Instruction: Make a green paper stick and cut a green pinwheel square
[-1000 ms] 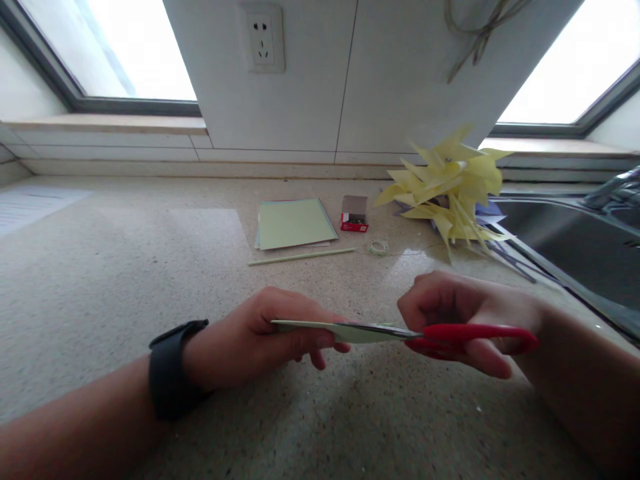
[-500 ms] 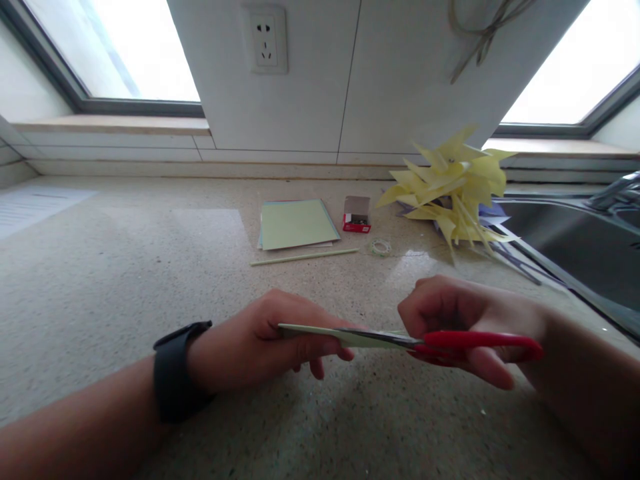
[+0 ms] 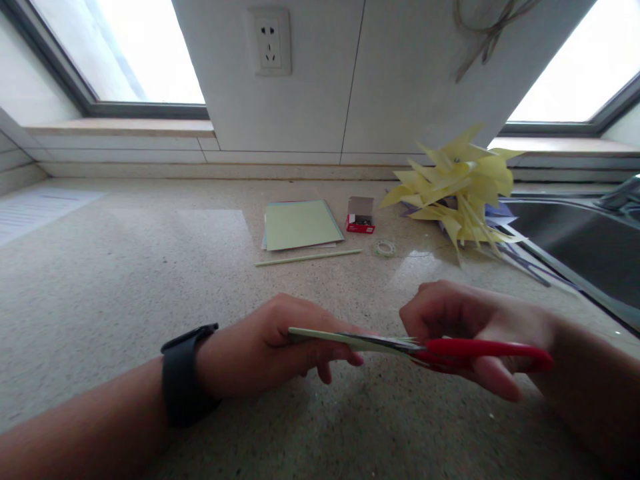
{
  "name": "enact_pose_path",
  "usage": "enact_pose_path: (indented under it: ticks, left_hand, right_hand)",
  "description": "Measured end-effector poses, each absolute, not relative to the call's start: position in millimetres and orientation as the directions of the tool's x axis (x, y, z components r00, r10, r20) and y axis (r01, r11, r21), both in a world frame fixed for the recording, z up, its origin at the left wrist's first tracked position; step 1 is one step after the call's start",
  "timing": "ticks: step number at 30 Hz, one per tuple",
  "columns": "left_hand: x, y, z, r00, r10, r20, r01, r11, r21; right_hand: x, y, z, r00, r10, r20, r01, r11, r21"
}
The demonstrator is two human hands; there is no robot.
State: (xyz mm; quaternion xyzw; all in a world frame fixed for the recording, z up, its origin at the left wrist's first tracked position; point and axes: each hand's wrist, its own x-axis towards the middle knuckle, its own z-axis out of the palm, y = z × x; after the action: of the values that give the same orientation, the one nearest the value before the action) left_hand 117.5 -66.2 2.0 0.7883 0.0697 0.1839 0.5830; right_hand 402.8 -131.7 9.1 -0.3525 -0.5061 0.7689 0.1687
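My left hand, with a dark watch on its wrist, pinches a pale green sheet of paper seen nearly edge-on above the counter. Red-handled scissors are in my right hand, with the thumb through one handle loop. Their dark blades point left and lie along the paper, close to my left fingertips. How far the paper is cut, I cannot tell from this angle.
On the speckled counter lie stacked coloured paper, a pale stick, a small red box and a tape roll. Yellow paper pinwheels sit at right, beside a metal sink. A printed sheet lies far left.
The whole view has shifted slightly to the left. The scissors blades look a little more closed on the paper, while both hands keep nearly the same hold.
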Motion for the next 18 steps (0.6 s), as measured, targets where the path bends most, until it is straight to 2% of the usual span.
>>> enact_pose_path:
  ticks: [18]
  left_hand:
    - [117.0,-65.4,0.0,0.926,0.289,0.241,-0.128,-0.362,0.923]
  right_hand:
    - [401.4,-132.0,10.9,-0.693,0.615,-0.377,0.106,-0.430,-0.897]
